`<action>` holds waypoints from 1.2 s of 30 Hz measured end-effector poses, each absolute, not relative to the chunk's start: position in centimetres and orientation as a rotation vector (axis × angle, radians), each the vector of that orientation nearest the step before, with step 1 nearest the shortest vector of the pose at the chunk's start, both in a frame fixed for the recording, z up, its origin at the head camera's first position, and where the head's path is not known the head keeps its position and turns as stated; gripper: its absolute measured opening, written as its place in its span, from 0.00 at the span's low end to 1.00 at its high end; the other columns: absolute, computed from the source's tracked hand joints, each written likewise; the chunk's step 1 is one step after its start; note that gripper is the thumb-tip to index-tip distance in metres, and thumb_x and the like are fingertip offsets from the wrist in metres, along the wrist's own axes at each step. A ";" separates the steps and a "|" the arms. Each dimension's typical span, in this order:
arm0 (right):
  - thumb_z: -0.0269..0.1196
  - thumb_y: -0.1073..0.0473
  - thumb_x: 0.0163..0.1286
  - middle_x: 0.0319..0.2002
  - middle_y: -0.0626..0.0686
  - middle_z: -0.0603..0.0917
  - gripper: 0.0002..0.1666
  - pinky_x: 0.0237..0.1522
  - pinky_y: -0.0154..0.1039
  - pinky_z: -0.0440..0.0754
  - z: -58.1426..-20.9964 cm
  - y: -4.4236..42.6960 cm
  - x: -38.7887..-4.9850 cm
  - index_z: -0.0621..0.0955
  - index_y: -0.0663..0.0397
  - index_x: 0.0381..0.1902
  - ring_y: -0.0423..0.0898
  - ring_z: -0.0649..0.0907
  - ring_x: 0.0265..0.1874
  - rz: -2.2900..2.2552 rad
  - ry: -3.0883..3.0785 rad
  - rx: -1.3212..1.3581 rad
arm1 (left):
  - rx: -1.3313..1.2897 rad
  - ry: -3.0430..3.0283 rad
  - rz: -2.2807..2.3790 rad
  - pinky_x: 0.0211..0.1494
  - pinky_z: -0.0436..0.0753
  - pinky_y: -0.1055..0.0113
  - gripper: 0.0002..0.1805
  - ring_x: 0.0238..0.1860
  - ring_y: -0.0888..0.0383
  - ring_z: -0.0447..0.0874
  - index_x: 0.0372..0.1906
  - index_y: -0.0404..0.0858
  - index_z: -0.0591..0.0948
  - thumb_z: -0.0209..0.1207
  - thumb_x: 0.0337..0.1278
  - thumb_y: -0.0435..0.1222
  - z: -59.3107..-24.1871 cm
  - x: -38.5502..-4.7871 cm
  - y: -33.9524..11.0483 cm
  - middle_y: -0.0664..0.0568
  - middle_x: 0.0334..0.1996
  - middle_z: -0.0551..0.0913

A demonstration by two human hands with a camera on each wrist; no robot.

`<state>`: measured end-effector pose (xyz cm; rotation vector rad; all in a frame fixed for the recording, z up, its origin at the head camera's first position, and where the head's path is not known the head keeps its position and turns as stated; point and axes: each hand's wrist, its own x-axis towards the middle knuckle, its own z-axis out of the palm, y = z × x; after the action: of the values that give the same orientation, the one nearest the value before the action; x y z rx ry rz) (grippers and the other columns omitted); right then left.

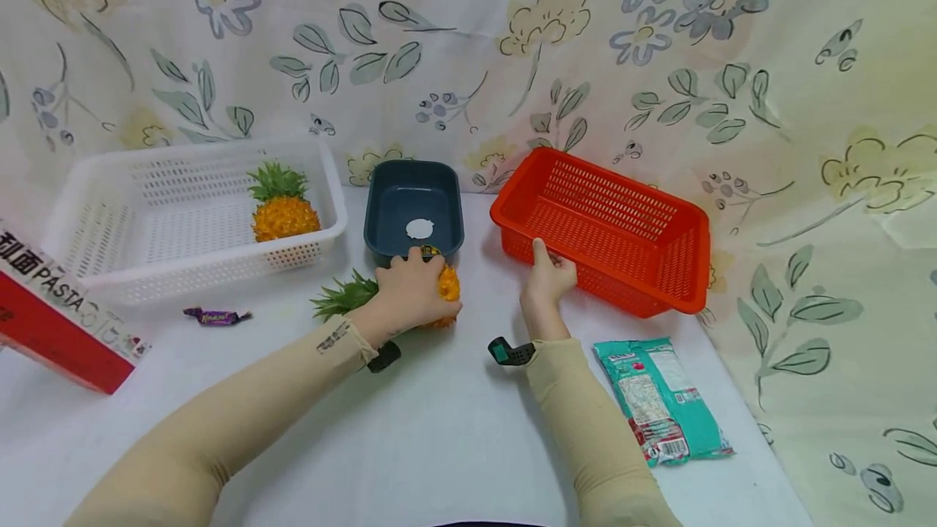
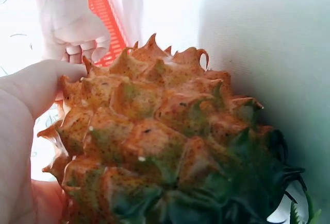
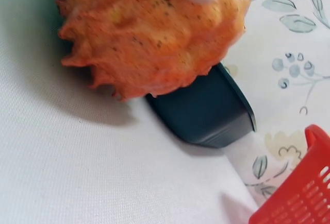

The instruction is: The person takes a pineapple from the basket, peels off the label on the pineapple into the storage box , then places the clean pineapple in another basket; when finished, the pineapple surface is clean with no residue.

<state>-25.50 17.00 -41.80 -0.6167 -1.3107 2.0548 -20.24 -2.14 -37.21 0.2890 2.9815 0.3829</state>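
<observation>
My left hand point(image 1: 411, 293) grips a toy-like orange pineapple point(image 1: 450, 289) lying on its side in front of a dark blue basin point(image 1: 375, 222). Its leafy crown points left; the hand covers most of the body. Up close in the left wrist view, the spiky pineapple point(image 2: 149, 136) has the thumb point(image 2: 36, 87) along its side. My right hand point(image 1: 545, 279) is at the near side of a red basket point(image 1: 600, 279), fingers loosely curled and thumb up by its wall; whether it touches the basket I cannot tell. The right wrist view shows the pineapple point(image 3: 149, 38) under a left-hand digit.
A white basket point(image 1: 205, 271) at the back left holds another pineapple point(image 1: 284, 218). In front lies a purple-wrapped candy point(image 1: 217, 316). A red pasta box point(image 1: 58, 315) stands at the left edge, and a teal packet point(image 1: 662, 401) lies at the right. A floral cloth hangs behind.
</observation>
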 end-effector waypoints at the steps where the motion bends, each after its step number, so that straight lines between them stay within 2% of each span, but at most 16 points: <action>1: 0.68 0.66 0.54 0.30 0.49 0.78 0.09 0.39 0.32 0.78 -41.8 17.0 -25.5 0.77 0.57 0.31 0.41 0.77 0.32 2.054 -1.311 -0.617 | 0.312 2.979 0.375 0.44 0.72 0.40 0.42 0.42 0.42 0.69 0.59 0.46 0.70 0.61 0.37 0.64 -37.2 -20.1 -2.4 0.42 0.45 0.68; 5: 0.68 0.66 0.54 0.29 0.49 0.78 0.09 0.39 0.32 0.78 -41.8 16.9 -25.5 0.77 0.55 0.28 0.41 0.77 0.31 2.052 -1.306 -0.610 | 0.430 2.955 0.347 0.42 0.72 0.43 0.40 0.41 0.43 0.69 0.58 0.47 0.72 0.61 0.37 0.63 -36.8 -19.3 -3.3 0.44 0.43 0.71; 14: 0.68 0.65 0.54 0.29 0.48 0.77 0.09 0.39 0.32 0.77 -41.9 17.0 -25.6 0.76 0.53 0.26 0.41 0.76 0.32 2.049 -1.315 -0.611 | 0.831 2.961 0.259 0.40 0.74 0.57 0.38 0.40 0.51 0.68 0.56 0.48 0.75 0.61 0.35 0.62 -37.0 -17.3 -6.0 0.50 0.43 0.72; 25: 0.68 0.65 0.55 0.31 0.49 0.78 0.09 0.40 0.33 0.78 -41.8 17.0 -25.4 0.76 0.54 0.27 0.42 0.76 0.33 2.059 -1.316 -0.612 | 1.444 2.678 0.267 0.48 0.71 0.62 0.34 0.46 0.60 0.65 0.52 0.54 0.74 0.66 0.34 0.58 -36.7 -16.5 -11.1 0.58 0.46 0.70; 30: 0.68 0.65 0.55 0.34 0.52 0.78 0.08 0.42 0.34 0.78 -41.9 17.1 -25.4 0.77 0.56 0.30 0.42 0.77 0.33 2.056 -1.319 -0.598 | 1.525 2.548 0.286 0.54 0.71 0.60 0.34 0.51 0.62 0.64 0.52 0.55 0.73 0.70 0.32 0.55 -35.9 -16.3 -13.1 0.61 0.51 0.69; 36: 0.67 0.65 0.56 0.35 0.51 0.79 0.10 0.43 0.34 0.78 -41.9 17.1 -25.6 0.77 0.60 0.34 0.42 0.78 0.35 2.067 -1.314 -0.582 | 1.564 2.532 0.313 0.54 0.73 0.58 0.32 0.52 0.62 0.66 0.50 0.55 0.74 0.71 0.31 0.52 -35.2 -15.9 -14.3 0.62 0.51 0.69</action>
<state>-25.56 17.10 -41.93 -0.5817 -1.3142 2.0670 -15.89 -14.28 -35.19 1.5636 2.5323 0.3130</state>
